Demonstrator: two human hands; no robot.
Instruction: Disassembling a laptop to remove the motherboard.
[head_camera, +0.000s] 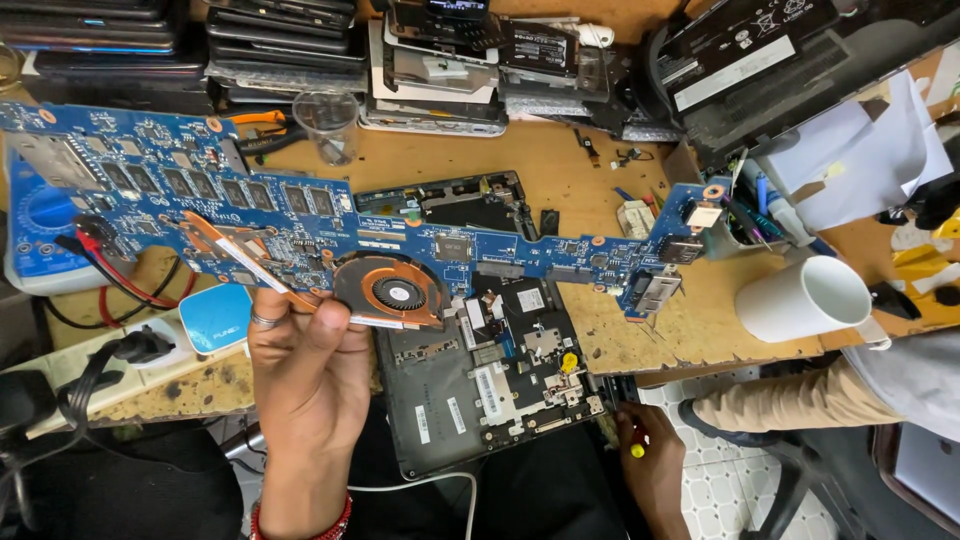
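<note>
While the left hand (305, 365) holds up a long blue board (300, 215) across the middle of the frame, its fingers (268, 318) are closed on the lower edge beside the copper fan (392, 290). Lower right of centre, the right hand (650, 460) is closed around a yellow-tipped screwdriver (636, 447), just beside the open laptop base (480, 370) that lies on the table (560, 160) under the board. A white mug (805, 298) lies on its side at the right, and a clear cup (328, 125) stands in the upper left part.
</note>
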